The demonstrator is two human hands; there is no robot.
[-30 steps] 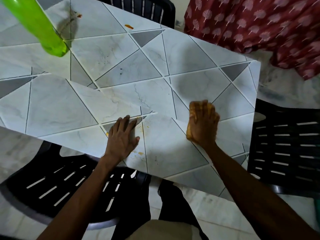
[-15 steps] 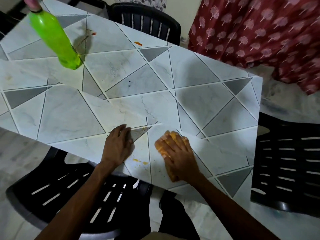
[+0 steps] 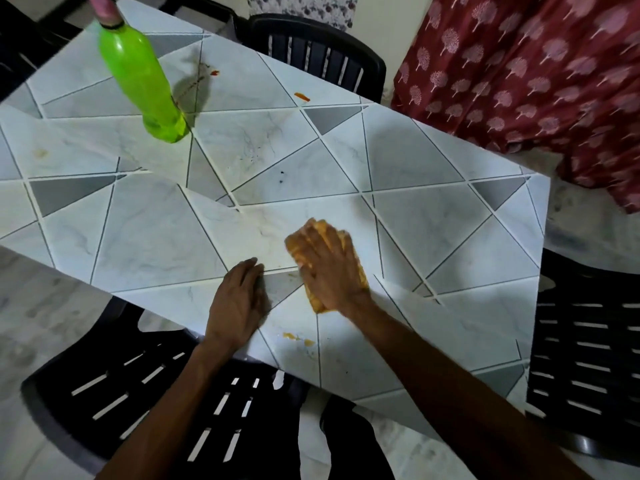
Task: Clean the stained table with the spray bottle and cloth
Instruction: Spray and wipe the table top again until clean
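Right fingers (image 3: 311,239) lie flat and slightly spread on the orange cloth (image 3: 361,277), pressing it to the table (image 3: 433,220). There is no pinch. The right hand (image 3: 325,268) covers most of the wad, and cloth shows past the fingertips, at the right side and under the heel of the palm.

Left fingers (image 3: 251,273) are straight and close together, flat on the top just left of the cloth. The left hand (image 3: 239,303) holds nothing and is probably bracing.

The cloth sits close to the near edge, about mid-table. An orange smear (image 3: 298,337) lies just nearer than the cloth, by the edge, not yet wiped. Other marks:
- an orange streak (image 3: 302,96) on the far side
- a red-brown spot (image 3: 214,73) on the far side
- dark specks (image 3: 282,174) mid-table

The green spray bottle (image 3: 142,84) stands far left, well apart from both hands, its pink top cut by the frame. Round the table stand black chairs (image 3: 104,393).

Judgement: the cloth is soft and light and bunches easily — flat palm pressure suits it better than a pinch, and the glossy top should let it slide. The bottle is likely light, smooth plastic — take it round the body below the neck.
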